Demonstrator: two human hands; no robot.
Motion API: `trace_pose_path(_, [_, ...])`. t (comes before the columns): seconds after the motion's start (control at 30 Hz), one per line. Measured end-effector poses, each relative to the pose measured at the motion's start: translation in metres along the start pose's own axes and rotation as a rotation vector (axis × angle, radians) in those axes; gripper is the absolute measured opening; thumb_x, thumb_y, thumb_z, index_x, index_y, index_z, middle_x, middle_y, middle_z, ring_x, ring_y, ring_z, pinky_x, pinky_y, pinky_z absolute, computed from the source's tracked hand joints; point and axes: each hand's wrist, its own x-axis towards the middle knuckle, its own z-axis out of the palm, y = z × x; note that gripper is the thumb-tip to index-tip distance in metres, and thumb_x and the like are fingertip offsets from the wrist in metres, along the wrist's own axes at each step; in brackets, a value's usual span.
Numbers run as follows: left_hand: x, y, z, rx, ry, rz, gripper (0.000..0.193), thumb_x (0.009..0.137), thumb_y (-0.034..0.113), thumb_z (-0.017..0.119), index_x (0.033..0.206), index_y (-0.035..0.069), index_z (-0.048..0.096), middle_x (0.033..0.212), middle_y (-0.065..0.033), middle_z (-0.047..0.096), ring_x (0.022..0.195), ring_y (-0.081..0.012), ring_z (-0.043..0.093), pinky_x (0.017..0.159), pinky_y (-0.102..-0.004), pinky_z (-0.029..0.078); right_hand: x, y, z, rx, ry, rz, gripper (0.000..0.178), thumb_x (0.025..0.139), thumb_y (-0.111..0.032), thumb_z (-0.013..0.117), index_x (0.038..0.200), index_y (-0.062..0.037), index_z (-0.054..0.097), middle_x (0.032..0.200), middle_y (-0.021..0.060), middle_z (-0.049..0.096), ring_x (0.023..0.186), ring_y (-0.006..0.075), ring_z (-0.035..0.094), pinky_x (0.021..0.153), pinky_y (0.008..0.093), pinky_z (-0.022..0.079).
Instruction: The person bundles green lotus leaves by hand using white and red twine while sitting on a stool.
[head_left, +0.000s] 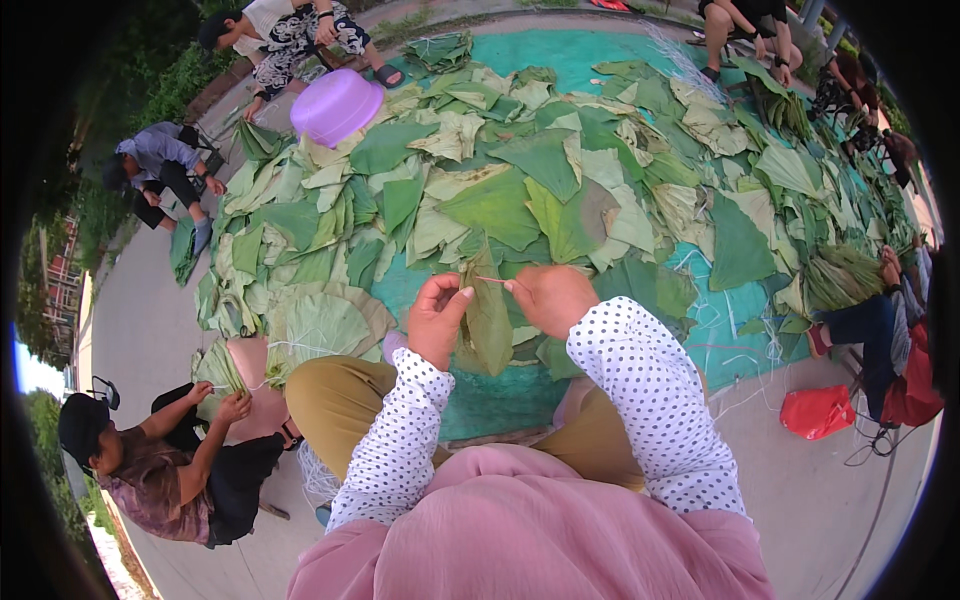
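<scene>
My left hand (437,318) and my right hand (550,297) are raised in front of me, both pinching a thin pale string (492,280) stretched between them. A folded green leaf bundle (487,320) hangs between my hands, below the string. My sleeves are white with black dots. My knees in tan trousers (340,395) sit under my arms. A wide heap of large green leaves (520,180) covers a teal net sheet (560,55) on the ground beyond my hands.
A purple plastic basin (335,105) lies upturned at the far left of the heap. Several people sit around the leaves; one at lower left (170,460) handles a leaf bundle. A red bag (815,412) lies on the pavement at right.
</scene>
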Motion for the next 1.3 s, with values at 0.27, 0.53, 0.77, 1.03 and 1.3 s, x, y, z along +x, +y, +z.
trace_pose_path(0.27, [-0.022,-0.026,0.020,0.143,-0.087,0.058,0.024,0.092,0.008,0.061,0.114,0.001,0.056,0.106,-0.0015,0.061,0.096,-0.0080,0.056,0.086,-0.0243,0.046,-0.021,0.001,0.014,0.057,0.027,-0.095,0.030,0.090,-0.026,0.059,0.071,-0.0023,0.059,0.069,0.0214,0.062,0.064,0.0424,0.060,0.057,0.0515,0.045])
trace_pose_path(0.53, [-0.051,-0.040,0.057,-0.017,-0.040,0.084,0.025,0.095,0.012,0.056,0.117,0.001,0.054,0.112,-0.0055,0.060,0.104,-0.0126,0.056,0.092,-0.0284,0.046,-0.042,0.023,0.018,0.240,0.055,-0.053,0.013,0.089,-0.011,0.058,0.086,0.0025,0.058,0.079,0.0238,0.062,0.072,0.0419,0.060,0.063,0.0473,0.045])
trace_pose_path(0.77, [-0.034,-0.050,0.058,-0.103,-0.004,-0.353,0.017,0.092,0.023,0.062,0.098,0.008,0.059,0.081,0.0014,0.060,0.071,-0.0073,0.053,0.062,-0.0246,0.043,-0.051,0.038,0.022,0.279,-0.056,-0.051,0.013,0.085,-0.009,0.062,0.081,0.0030,0.056,0.075,0.0209,0.059,0.068,0.0366,0.059,0.063,0.0429,0.046])
trace_pose_path(1.03, [-0.038,-0.069,0.062,0.035,0.026,-0.240,0.011,0.091,0.016,0.061,0.092,0.006,0.059,0.079,-0.0004,0.060,0.066,-0.0076,0.053,0.055,-0.0240,0.042,-0.060,-0.005,-0.012,0.473,-0.017,0.011,0.055,0.079,-0.003,0.068,0.129,-0.0003,0.047,0.108,0.0086,0.058,0.077,0.0120,0.055,0.067,0.0248,0.047])
trace_pose_path(1.3, [-0.042,-0.058,0.088,-0.067,-0.083,-0.348,0.013,0.092,0.018,0.060,0.098,0.006,0.059,0.087,-0.0021,0.061,0.071,-0.0102,0.058,0.059,-0.0252,0.047,-0.081,0.050,-0.009,0.434,-0.176,0.019,0.044,0.076,-0.001,0.069,0.118,-0.0007,0.055,0.107,0.0118,0.059,0.085,0.0199,0.060,0.073,0.0302,0.050])
